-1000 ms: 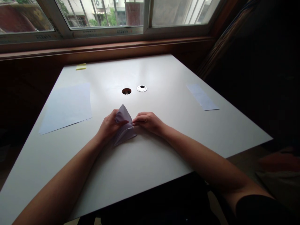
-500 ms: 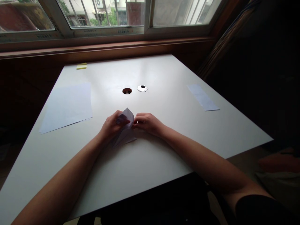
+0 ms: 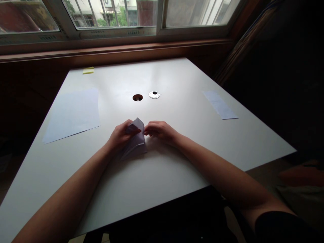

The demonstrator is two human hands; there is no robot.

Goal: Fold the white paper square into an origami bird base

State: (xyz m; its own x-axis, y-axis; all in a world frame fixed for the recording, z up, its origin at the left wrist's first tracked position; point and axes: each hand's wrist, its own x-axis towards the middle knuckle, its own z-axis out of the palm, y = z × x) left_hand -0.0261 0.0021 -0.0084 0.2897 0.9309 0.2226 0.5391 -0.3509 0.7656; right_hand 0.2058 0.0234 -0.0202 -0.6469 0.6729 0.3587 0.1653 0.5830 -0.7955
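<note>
Folded paper (image 3: 138, 139) stood partly raised, just below and left of frame centre. Left hand (image 3: 123, 133) pinched it, thumb in front. Right hand (image 3: 160, 130), fingers bunched narrow, was at its right edge; could not tell whether it gripped. Judged risk: stray crease or tear, were the hands to pull unevenly. White table (image 3: 177, 165) beneath: flat sheets (image 3: 73, 113) at left, paper strip (image 3: 220, 106) at right, yellow slip (image 3: 88, 70) upper left. Window (image 3: 111, 15) across top; room dark at right.
</note>
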